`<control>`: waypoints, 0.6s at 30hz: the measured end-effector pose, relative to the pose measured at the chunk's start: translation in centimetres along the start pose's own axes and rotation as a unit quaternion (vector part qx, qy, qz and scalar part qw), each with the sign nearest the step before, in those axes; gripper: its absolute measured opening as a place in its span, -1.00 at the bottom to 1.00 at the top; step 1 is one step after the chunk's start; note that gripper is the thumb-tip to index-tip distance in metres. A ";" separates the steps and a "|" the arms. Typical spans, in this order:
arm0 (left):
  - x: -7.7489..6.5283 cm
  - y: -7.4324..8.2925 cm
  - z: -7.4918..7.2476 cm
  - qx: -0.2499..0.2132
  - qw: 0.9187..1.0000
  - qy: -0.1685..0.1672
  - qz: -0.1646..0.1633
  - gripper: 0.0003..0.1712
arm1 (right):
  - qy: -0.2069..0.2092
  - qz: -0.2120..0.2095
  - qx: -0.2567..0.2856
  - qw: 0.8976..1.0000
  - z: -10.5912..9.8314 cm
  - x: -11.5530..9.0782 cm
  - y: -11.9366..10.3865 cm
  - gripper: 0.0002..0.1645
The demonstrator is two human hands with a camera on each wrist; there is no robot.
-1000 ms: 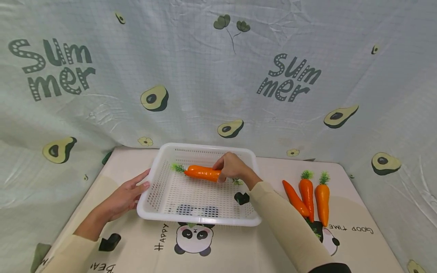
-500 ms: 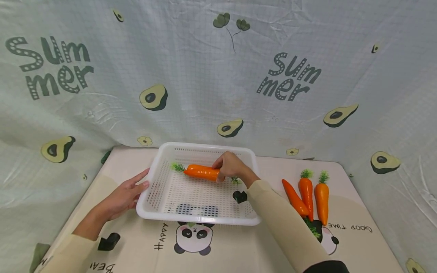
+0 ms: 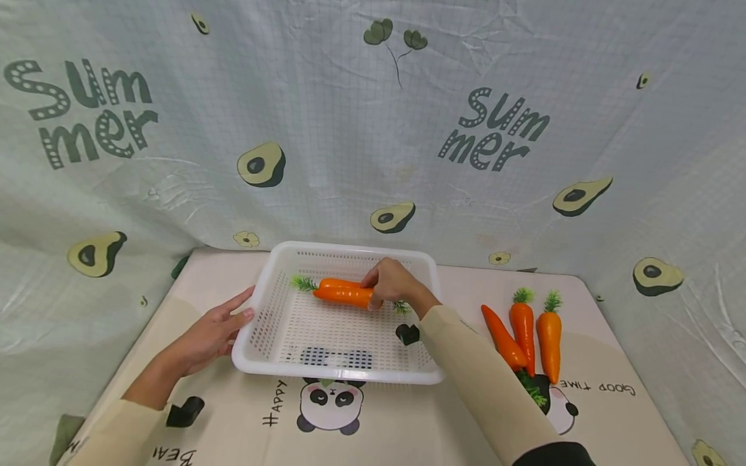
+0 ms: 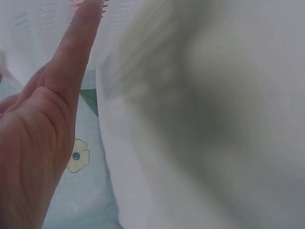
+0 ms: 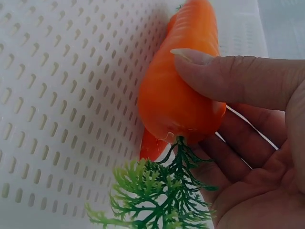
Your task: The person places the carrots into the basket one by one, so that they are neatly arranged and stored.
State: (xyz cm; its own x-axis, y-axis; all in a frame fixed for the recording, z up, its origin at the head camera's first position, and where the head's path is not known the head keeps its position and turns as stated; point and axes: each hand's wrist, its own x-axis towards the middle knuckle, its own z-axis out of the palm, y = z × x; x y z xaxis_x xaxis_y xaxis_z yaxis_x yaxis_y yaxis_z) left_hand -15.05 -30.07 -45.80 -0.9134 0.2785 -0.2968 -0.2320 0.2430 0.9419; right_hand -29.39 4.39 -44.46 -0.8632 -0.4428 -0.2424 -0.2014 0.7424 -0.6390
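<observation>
A white perforated plastic basket (image 3: 344, 377) stands at the middle of the table. Inside it, two toy carrots lie side by side with their tops at opposite ends. My right hand (image 3: 399, 285) grips the front carrot (image 3: 344, 296) near its thick end; in the right wrist view, the thumb presses on top and its green leaves (image 5: 157, 195) hang toward the wrist. The back carrot (image 3: 338, 283) is partly hidden behind it, its leaves pointing left. My left hand (image 3: 212, 333) rests against the basket's left side, its fingers straight along the outer wall in the left wrist view.
To the right of the basket lie several more toy carrots, among them the rightmost carrot (image 3: 550, 346) and a tilted carrot (image 3: 504, 338) with its leaves toward me. A printed cloth curtain (image 3: 326, 116) rises behind the table and basket.
Both hands keep their places, at the basket's side and on the front carrot. The right wrist has shifted very slightly left; the head view has moved a little.
</observation>
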 end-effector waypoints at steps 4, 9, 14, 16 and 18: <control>-0.1 0.1 0.0 0.000 1.000 0.000 0.001 -0.14 | -0.004 0.006 0.010 1.000 0.0 0.2 0.1 -0.49; -0.1 0.2 0.0 0.001 1.000 0.000 0.002 -0.15 | -0.005 0.013 0.016 1.000 0.0 0.4 0.4 -0.49; -0.1 0.1 0.0 0.006 1.000 -0.001 0.003 -0.15 | -0.004 0.022 0.014 1.000 0.1 0.5 0.4 -0.51; -0.1 0.1 0.0 0.007 1.000 -0.001 0.004 -0.15 | -0.003 0.025 0.010 1.000 0.2 0.6 0.5 -0.51; 0.0 0.0 -0.1 0.007 1.000 -0.001 0.004 -0.15 | -0.005 0.027 0.006 1.000 0.2 0.7 0.5 -0.52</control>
State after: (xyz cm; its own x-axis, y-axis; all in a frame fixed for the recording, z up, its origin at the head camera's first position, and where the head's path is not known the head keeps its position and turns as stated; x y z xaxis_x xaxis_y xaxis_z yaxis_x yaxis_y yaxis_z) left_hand -15.03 -30.12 -45.76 -0.9147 0.2816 -0.2897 -0.2200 0.2544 0.9417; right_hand -29.96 4.35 -45.12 -0.8683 -0.4074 -0.2829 -0.1500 0.7593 -0.6332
